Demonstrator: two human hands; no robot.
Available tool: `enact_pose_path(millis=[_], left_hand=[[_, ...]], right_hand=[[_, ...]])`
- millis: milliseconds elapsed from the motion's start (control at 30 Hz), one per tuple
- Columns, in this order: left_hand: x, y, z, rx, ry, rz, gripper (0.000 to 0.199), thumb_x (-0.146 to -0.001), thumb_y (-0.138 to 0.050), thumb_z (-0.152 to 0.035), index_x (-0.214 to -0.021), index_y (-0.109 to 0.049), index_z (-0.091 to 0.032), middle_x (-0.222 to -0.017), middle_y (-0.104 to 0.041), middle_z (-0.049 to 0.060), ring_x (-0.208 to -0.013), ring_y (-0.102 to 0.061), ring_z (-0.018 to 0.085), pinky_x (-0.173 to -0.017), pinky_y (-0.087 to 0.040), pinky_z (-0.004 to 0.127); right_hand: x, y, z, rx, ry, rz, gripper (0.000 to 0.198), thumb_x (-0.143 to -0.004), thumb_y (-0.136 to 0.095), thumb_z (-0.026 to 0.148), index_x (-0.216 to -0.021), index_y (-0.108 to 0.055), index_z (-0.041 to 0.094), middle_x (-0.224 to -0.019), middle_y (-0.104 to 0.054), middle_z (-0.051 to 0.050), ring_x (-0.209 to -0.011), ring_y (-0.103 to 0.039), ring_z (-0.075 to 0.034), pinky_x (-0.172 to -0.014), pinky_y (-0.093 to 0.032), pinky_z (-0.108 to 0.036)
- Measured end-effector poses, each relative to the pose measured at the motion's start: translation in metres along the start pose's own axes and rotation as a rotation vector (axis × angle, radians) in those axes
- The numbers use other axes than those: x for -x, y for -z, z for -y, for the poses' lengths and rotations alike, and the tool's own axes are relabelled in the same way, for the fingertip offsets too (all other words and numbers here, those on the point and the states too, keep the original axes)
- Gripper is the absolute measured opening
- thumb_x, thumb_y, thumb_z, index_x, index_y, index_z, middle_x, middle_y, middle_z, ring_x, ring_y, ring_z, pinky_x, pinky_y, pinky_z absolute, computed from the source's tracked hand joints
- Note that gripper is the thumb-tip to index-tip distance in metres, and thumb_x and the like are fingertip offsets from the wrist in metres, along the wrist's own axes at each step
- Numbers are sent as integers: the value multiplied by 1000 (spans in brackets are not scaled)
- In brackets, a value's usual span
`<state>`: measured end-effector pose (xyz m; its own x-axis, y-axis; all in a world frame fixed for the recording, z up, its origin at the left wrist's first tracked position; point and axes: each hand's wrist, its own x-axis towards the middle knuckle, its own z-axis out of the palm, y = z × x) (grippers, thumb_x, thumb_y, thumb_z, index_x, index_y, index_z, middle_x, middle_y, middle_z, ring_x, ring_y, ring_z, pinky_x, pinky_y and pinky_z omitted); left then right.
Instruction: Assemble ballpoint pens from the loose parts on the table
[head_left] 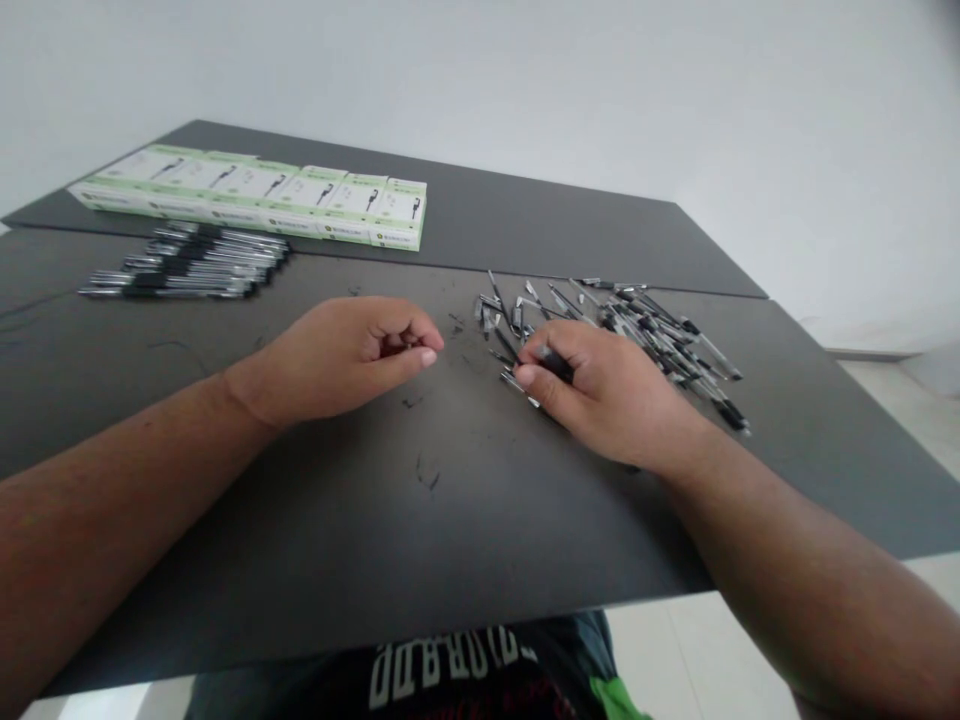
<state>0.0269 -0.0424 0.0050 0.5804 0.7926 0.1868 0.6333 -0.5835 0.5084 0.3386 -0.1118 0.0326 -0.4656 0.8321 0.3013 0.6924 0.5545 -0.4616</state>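
Observation:
My right hand (607,385) is closed around a pen (556,363) with a black grip, at the near left side of a loose pile of pens (660,345). Most of that pen is hidden by the fingers. Left of it, over the middle of the table, my left hand (341,355) is curled with its thumb against the index finger. Whether anything small sits inside those fingers is hidden. Clear pen caps (487,310) and thin dark pen parts lie just beyond my right hand.
Clear pens with black grips (191,262) lie side by side at the left. Behind them stands a row of white and green boxes (300,200) with pen pictures. Small dark scraps (427,475) dot the grey table (450,560). A white wall (480,80) rises behind.

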Motion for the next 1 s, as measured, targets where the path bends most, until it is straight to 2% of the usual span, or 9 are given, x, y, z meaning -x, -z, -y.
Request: enact_pose_path(millis=[33,100,200,500,733,867,1000], left_hand=[[2,-2,-6,98,-7,-35,30,-100,-68,-52,-111,-83,-29,-97,-87,3,-89,-81,25,-82,-57,36],[7,-6,-18,279,-22,-11,29,-99,-73,-49,-117,-83,-27,-101,-89,3,-93,-84,24,-85,-62,34],[10,-10,-28,403,-43,19,27,-97,-76,-44,-118,-81,-27,-100,-90,2,-90,-85,22,-84,-64,32],[13,-10,-36,221,-75,-47,19,-99,-72,-45,-99,-80,-27,-89,-86,-2,-82,-80,19,-77,-55,31],[17,-10,-43,176,-118,-35,18,-101,-66,-40,-96,-77,-27,-87,-84,-2,-80,-78,18,-75,-53,31],[20,-8,-46,180,-101,-157,14,-101,-67,-36,-94,-76,-27,-86,-82,-3,-78,-76,18,-76,-54,32],[20,-3,-38,274,-30,-338,14,-100,-74,-35,-90,-75,-27,-81,-77,-3,-74,-70,18,-73,-52,36]], right_hand=[[2,-3,3,-10,43,16,15,-112,-64,31,-104,-75,24,-96,-80,-4,-89,-72,-23,-84,-51,-34],[5,-7,7,-11,103,42,14,-112,-63,26,-106,-76,23,-99,-81,-5,-93,-74,-23,-86,-52,-34],[7,-10,8,25,131,66,14,-113,-63,23,-110,-76,21,-103,-83,-8,-97,-76,-25,-88,-54,-35],[7,-12,12,81,91,158,13,-112,-65,19,-114,-78,18,-105,-82,-10,-100,-79,-28,-89,-56,-38],[8,-16,15,80,99,193,13,-111,-65,18,-114,-77,18,-107,-82,-11,-99,-77,-27,-88,-55,-38],[8,-12,16,54,95,146,12,-111,-62,23,-114,-73,21,-105,-81,-8,-96,-75,-25,-86,-53,-37],[6,-2,15,4,22,72,17,-101,-64,27,-117,-66,23,-98,-76,-4,-82,-71,-23,-77,-52,-37]])
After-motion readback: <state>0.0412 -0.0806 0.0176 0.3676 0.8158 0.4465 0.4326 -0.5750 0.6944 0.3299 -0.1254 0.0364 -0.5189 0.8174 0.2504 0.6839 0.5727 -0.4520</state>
